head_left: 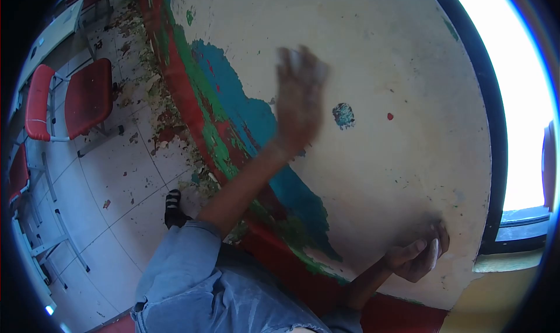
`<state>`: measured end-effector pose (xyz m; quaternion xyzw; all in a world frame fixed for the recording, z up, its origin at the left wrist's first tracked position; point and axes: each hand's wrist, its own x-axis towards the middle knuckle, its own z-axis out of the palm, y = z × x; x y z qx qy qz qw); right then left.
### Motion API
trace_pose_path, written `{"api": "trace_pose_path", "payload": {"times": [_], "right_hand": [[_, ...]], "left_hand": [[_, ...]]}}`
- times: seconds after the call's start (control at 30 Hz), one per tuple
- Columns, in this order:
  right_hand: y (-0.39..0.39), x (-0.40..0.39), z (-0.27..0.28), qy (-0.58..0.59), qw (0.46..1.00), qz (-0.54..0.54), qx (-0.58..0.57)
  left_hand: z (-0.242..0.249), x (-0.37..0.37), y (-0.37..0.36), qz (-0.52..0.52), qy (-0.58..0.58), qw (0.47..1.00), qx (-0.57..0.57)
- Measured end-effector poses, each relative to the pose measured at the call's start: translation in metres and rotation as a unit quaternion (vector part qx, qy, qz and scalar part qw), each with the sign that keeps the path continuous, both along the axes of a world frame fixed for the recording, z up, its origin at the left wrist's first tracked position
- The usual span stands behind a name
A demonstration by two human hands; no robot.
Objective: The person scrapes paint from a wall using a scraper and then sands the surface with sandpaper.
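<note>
My left hand [300,102] is raised against the pale upper part of the wall [379,169], blurred by motion. Its fingers look stretched out and a little apart, and no object shows in it. Lower and to the right, close to the wall near the window, my right hand [415,256] has its fingers curled. A whitish edge shows among them, too small to name. Between floor and pale surface runs a band of peeling paint in blue [291,187], green and red. A dark blue-green patch [343,116] and a small red spot [390,116] mark the wall beside my left hand.
A dark-framed window [496,158] bounds the wall on the right. Paint flakes [166,123] litter the tiled floor [111,175] along the wall's foot. Red chairs [88,96] and a table [49,38] stand at the left. A foot in a striped sandal [173,203] shows below.
</note>
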<state>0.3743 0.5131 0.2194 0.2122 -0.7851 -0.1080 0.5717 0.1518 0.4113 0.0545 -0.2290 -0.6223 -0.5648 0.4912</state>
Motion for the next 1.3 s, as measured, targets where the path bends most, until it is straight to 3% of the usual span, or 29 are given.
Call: {"api": "trace_pose_path", "payload": {"times": [0.03, 0.07, 0.27, 0.33, 0.4, 0.57, 0.67, 0.73, 0.8, 0.87, 0.93, 1.1, 1.2, 1.3], "right_hand": [[-0.001, -0.001, 0.000, -0.001, 1.000, -0.007, 0.007], [-0.003, -0.004, 0.002, -0.001, 1.000, -0.011, 0.015], [-0.009, -0.007, 0.003, 0.009, 1.000, -0.019, 0.009], [-0.008, -0.004, 0.003, 0.009, 0.999, -0.030, 0.017], [-0.008, -0.007, 0.003, 0.019, 0.998, -0.044, 0.033], [-0.011, -0.010, 0.001, 0.024, 0.999, -0.044, 0.019], [-0.008, -0.007, 0.000, 0.008, 0.998, -0.057, 0.023], [-0.007, -0.003, 0.000, 0.002, 0.997, -0.066, 0.028], [-0.007, -0.006, -0.001, 0.008, 0.997, -0.064, 0.035], [-0.009, -0.009, -0.001, 0.005, 0.999, -0.046, 0.030], [-0.007, -0.007, 0.001, -0.002, 0.999, -0.021, 0.032], [-0.005, -0.003, -0.001, -0.009, 1.000, 0.018, 0.003], [-0.003, 0.000, -0.005, 0.041, 0.998, 0.037, -0.044], [-0.002, 0.013, 0.004, 0.072, 0.997, -0.031, -0.014]], "left_hand": [[0.012, 0.012, -0.007, -0.011, -0.003, 1.000, 0.025], [0.020, 0.047, -0.009, -0.103, 0.045, 0.993, -0.027], [-0.027, 0.038, -0.010, -0.058, 0.017, 0.994, -0.094], [-0.020, 0.007, -0.021, 0.007, -0.017, 1.000, -0.002], [-0.014, 0.025, -0.019, 0.063, -0.015, 0.998, -0.014], [-0.041, 0.096, 0.008, -0.236, 0.087, 0.964, -0.080], [-0.035, 0.031, -0.027, -0.041, -0.132, 0.990, 0.027], [-0.037, 0.053, -0.005, -0.077, -0.055, 0.995, 0.023], [-0.034, 0.101, 0.005, -0.223, -0.013, 0.972, -0.070], [-0.046, 0.094, 0.002, -0.076, 0.059, 0.972, -0.216], [-0.061, 0.060, -0.006, -0.086, -0.022, 0.990, -0.113], [0.014, 0.066, 0.002, -0.083, -0.016, 0.996, 0.012], [0.010, 0.073, -0.006, -0.173, 0.017, 0.983, -0.052], [0.023, 0.078, 0.004, -0.209, 0.044, 0.975, -0.059]]}}
